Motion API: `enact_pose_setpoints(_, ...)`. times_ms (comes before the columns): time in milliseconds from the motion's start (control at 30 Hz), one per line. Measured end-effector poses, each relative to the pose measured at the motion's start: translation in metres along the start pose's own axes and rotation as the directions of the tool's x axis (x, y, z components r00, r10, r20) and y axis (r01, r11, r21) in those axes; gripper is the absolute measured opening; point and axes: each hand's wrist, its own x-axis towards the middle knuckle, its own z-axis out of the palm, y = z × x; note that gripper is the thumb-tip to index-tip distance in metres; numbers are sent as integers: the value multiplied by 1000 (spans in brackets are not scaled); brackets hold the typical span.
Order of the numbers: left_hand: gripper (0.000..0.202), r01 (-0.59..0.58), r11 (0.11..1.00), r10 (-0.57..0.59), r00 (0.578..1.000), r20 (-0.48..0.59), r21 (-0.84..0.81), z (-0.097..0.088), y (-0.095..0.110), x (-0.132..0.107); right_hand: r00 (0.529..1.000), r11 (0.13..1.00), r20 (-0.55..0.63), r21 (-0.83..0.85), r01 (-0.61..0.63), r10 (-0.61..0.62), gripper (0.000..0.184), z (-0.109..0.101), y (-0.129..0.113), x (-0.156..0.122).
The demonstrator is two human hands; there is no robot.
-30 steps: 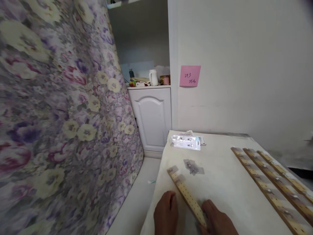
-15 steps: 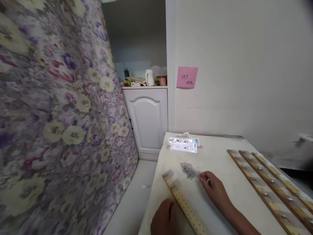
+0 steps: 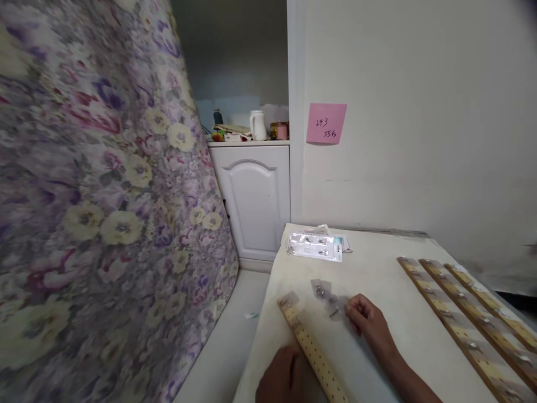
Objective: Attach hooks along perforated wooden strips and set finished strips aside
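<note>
A perforated wooden strip [image 3: 312,352] lies diagonally on the white table [image 3: 386,280] near its left edge. My left hand [image 3: 281,378] rests on the table just left of the strip, fingers curled against it. My right hand [image 3: 367,319] reaches forward, its fingertips pinching the corner of a small clear plastic bag [image 3: 329,295] with tiny metal parts inside. A larger clear blister pack [image 3: 316,245] lies further back.
Three long wooden strips [image 3: 465,319] lie side by side at the table's right. A floral cloth [image 3: 96,196] hangs at the left. Behind stand a white cabinet [image 3: 255,198] with a jug and jars, and a wall with a pink note [image 3: 326,123].
My right hand left the wooden strip, reached forward to the small clear bag and now pinches its corner. My left hand stayed beside the strip.
</note>
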Motion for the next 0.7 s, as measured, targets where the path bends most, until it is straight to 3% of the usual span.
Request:
enact_pose_setpoints(100,25,-47,999,47,999,0,-22,-1,-1,-1,984,939,150,311,-144,101,29,11,0,-13)
enact_pose_setpoints(200,25,-102,994,101,995,-5,-28,-2,-3,-3,950,868,269,420,-263,158,32,29,4,-24)
enact_pose_setpoints(333,26,-102,994,102,995,1,-25,-4,0,-7,936,875,316,397,-279,155,33,43,10,-33)
enact_pose_setpoints(533,24,-89,996,89,996,-12,-32,-2,3,-9,935,919,319,302,-254,153,39,42,11,-37)
enact_pose_setpoints(700,26,-84,996,85,996,5,-34,-2,2,-9,925,938,328,217,-271,191,32,44,8,-39)
